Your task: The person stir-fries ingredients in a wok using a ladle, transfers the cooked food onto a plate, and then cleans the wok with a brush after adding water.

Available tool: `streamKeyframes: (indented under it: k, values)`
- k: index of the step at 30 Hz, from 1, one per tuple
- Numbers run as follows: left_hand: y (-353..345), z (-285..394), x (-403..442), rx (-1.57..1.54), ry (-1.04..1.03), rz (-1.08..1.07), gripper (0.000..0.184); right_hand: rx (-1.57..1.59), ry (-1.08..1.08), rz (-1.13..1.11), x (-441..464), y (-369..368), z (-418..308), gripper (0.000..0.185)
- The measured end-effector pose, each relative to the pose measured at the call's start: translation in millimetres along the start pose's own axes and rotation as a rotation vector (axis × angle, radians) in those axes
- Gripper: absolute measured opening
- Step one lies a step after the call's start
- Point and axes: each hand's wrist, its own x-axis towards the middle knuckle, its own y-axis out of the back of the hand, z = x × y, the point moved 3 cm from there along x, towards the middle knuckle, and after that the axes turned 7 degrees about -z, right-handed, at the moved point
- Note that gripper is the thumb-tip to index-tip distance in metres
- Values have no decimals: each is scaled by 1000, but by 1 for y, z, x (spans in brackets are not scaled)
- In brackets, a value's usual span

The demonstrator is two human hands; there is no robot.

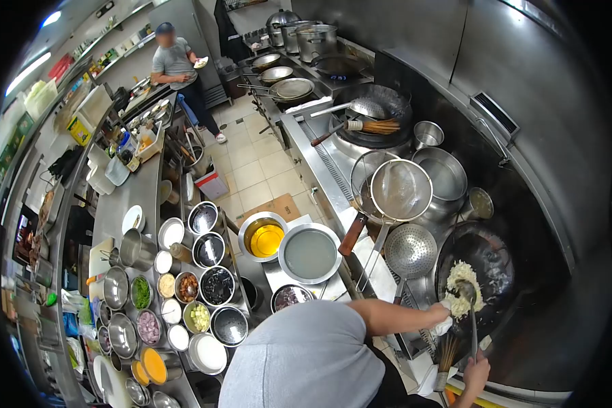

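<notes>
At the lower right, my left hand [439, 314] is closed on a white cloth [443, 326] at the near rim of a black wok [500, 279]. My right hand [477, 372] is wrapped round the handle of a long metal ladle [474, 333]. The ladle's bowl rests among pale yellowish grains that look like fried rice [457, 273] in the wok. Below the wok, between my hands, stands a bamboo wok brush [447, 351].
Left of the wok lie a perforated skimmer [411, 251] and a mesh strainer [401, 190]. A pot of yellow oil [265, 238] and a pot of cloudy liquid [310, 253] stand beside the stove. Ingredient pots, including chopped greens [141, 292], crowd the left counter. Another person [177, 64] stands at the back.
</notes>
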Motion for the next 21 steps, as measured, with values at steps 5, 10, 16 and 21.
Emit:
streamKeyframes:
  k: [5,10,16,21]
  values:
    - [54,-21,-91,19,-81,-99,29,123,-68,154,-8,-24,-13,50]
    - [12,-28,-20,183,-13,29,38,48,-52,-112,-35,12,-1,48]
    - [33,-54,-15,22,4,-131,20,59,-168,54,-8,-3,-37,48]
    - [44,4,-93,235,8,-68,34,318,-102,151,-74,-28,-21,43]
